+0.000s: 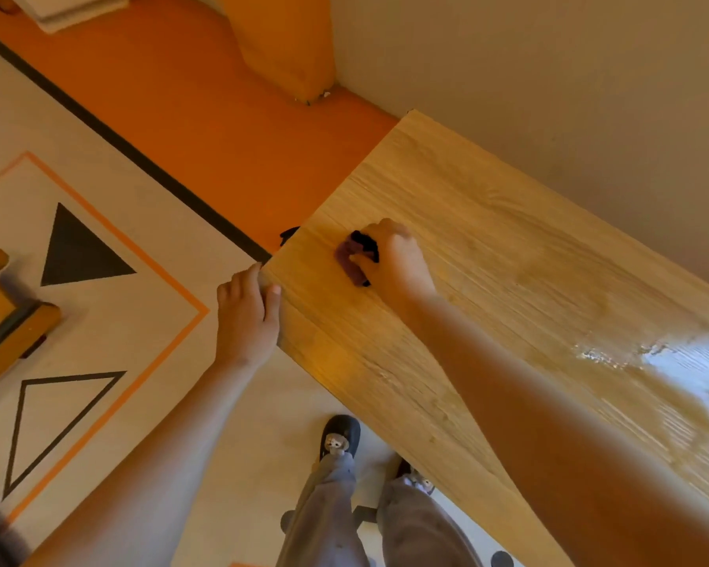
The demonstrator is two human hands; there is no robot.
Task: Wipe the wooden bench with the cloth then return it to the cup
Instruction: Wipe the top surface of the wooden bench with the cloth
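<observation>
The light wooden bench (488,247) runs diagonally from the centre to the lower right, against a beige wall. My right hand (398,259) presses a small dark purple cloth (353,259) flat on the bench top near its left end. The cloth sticks out from under my fingers on the left side. My left hand (246,317) grips the bench's near left corner, thumb on top and fingers curled over the edge. No cup is in view.
A glossy bright patch (672,362) shines on the bench at right. My feet in dark shoes (340,439) stand by the bench's front edge. Orange floor (205,96) lies beyond the bench end, wooden furniture (1,317) at the left edge.
</observation>
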